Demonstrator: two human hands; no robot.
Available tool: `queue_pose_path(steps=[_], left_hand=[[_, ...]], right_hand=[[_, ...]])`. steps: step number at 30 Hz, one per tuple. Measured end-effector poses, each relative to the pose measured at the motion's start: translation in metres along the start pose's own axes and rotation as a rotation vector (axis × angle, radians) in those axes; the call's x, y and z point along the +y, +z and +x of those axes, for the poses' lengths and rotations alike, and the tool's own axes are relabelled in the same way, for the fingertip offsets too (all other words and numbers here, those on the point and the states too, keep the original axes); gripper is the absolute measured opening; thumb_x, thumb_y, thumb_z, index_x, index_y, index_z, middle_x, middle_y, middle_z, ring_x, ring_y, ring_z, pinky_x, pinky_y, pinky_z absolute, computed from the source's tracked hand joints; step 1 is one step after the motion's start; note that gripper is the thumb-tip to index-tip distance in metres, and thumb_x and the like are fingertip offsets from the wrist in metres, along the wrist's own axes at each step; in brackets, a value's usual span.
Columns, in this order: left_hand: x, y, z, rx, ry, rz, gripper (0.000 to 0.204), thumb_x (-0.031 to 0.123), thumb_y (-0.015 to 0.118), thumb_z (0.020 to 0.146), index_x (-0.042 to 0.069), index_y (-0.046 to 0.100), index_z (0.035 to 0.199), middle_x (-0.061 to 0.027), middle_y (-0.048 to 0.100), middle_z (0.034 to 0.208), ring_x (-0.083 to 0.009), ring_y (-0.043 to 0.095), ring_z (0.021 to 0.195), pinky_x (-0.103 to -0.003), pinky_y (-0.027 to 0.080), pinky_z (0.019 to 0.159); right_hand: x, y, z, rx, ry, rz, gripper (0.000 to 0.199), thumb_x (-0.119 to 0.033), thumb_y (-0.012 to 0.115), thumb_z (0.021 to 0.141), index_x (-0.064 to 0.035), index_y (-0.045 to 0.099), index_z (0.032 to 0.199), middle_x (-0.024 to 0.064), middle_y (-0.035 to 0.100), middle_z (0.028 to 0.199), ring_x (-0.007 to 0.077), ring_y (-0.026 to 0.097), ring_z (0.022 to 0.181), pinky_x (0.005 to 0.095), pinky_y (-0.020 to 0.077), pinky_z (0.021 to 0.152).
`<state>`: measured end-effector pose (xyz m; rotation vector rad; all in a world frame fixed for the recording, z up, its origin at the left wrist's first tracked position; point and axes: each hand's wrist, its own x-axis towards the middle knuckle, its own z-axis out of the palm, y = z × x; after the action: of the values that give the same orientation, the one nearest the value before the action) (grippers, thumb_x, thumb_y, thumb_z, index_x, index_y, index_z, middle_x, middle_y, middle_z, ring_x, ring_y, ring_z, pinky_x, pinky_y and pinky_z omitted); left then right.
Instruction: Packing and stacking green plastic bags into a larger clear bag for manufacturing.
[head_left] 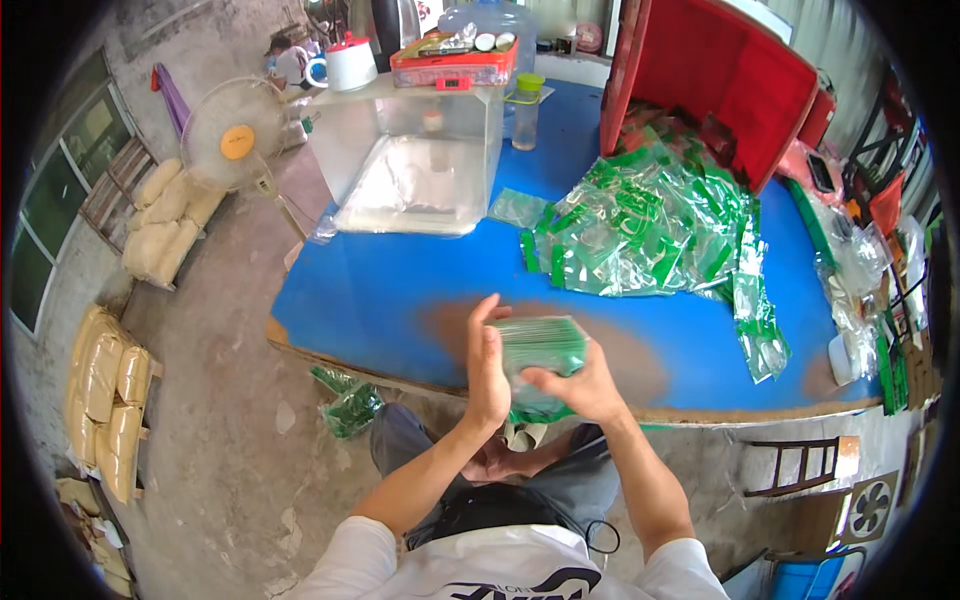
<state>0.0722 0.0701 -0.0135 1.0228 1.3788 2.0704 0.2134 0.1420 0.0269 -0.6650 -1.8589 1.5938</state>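
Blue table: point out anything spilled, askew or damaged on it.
The red bin lies tipped on its side at back right, green plastic packets spilling from its mouth in a loose heap, perhaps deliberately. Brown patches near the front edge look like wear.

From the head, one wide view faces down and forward, near the left hand [487, 376] and right hand [592, 386], across the table [375, 295]; outer shapes seem bent.

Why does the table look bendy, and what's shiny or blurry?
All in the head view: fisheye bends the blue table; glare speckles the plastic pile; the plastic stack between left hand and right hand looks slightly smeared, perhaps from moving.
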Motion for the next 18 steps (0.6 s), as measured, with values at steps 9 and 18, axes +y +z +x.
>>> queue_pose_path(steps=[9, 18], left_hand=[[-0.099, -0.128, 0.253, 0.049, 0.187, 1.095, 0.028, 0.033, 0.082, 0.08, 0.007, 0.073, 0.081, -0.0102, 0.075, 0.084, -0.0293, 0.071, 0.078, -0.041, 0.054, 0.069], [-0.153, -0.169, 0.337, 0.015, -0.071, 1.099, 0.042, 0.051, 0.078, 0.079, 0.01, 0.077, 0.083, -0.0105, 0.074, 0.078, -0.0277, 0.071, 0.077, -0.043, 0.053, 0.07]], right_hand=[[0.1, -0.077, -0.056, 0.557, 0.17, 0.923, 0.068, -0.055, 0.061, 0.09, -0.0092, 0.053, 0.139, 0.0118, 0.062, 0.13, 0.033, 0.06, 0.116, 0.0502, 0.0494, 0.1], [0.136, -0.091, -0.067, 0.531, 0.249, 0.786, 0.069, -0.054, 0.069, 0.083, -0.009, 0.057, 0.134, 0.0116, 0.065, 0.125, 0.0325, 0.064, 0.11, 0.0497, 0.0534, 0.096]])
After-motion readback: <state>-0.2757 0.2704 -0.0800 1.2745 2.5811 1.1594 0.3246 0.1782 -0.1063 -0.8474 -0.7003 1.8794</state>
